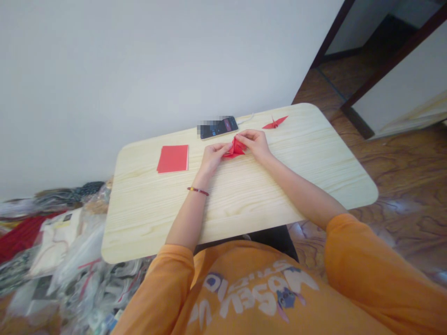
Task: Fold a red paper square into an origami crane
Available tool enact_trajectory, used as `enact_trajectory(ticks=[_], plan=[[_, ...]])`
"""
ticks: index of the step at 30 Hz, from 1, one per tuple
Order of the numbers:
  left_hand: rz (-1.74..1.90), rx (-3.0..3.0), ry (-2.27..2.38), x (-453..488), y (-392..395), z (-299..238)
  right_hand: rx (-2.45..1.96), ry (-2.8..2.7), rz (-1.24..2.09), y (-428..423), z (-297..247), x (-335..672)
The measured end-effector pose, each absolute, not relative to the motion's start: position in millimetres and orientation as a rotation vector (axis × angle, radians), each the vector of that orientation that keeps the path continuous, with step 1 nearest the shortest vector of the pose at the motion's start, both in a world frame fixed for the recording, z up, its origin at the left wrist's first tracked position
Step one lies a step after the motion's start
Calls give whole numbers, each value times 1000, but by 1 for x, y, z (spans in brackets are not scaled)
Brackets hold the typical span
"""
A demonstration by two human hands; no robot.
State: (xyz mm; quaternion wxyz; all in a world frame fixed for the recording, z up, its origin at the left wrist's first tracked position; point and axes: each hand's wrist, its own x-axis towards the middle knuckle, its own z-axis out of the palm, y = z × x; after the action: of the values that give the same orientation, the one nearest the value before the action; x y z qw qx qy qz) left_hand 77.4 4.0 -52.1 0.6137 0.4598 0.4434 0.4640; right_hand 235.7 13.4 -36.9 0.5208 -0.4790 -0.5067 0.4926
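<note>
Head view. Inspector: Locate the fold (236,148).

Operator: Red paper, partly folded. It rests on the bench (244,204), toward the far side, between the two hands.

Inspector: Hand state?

Operator: Left hand (213,156): fingertips pressed together on the fold's left edge. Right hand (256,142): fingertips pinching its upper right edge. Neither hand is spread. Both forearms reach across the bench.

Inspector: Progress?

Operator: Judged mid-sequence. The fold is a compact, layered shape with pointed flaps, not a flat sheet. No wings, neck or tail can be made out, and the detail is too small to name the exact step. For reference, see the crane (275,123) just beyond the right hand, near the far edge: wings spread, apparently complete. My estimate is one unit done, with the second lacking its later creases and final shaping.

Inspector: Stock?

Operator: A stack (173,158) of flat red sheets lies left of the left hand, apart from it, unfolded. The sheet count cannot be read.

Inspector: Other items?

Operator: A phone (219,127) lies just beyond the fold at the far edge, screen lit. A white cable (246,120) leads from its right end. A bracelet (198,190) sits on the left wrist. Bags (63,260) are heaped on the floor left of the bench.
</note>
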Motion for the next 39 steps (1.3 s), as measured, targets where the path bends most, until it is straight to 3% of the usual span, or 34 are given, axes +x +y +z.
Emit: enact_trajectory(ticks=[39], plan=[[1052,1041,1041,77,0,-46,-1040,-1210,1254,15,-41,238]])
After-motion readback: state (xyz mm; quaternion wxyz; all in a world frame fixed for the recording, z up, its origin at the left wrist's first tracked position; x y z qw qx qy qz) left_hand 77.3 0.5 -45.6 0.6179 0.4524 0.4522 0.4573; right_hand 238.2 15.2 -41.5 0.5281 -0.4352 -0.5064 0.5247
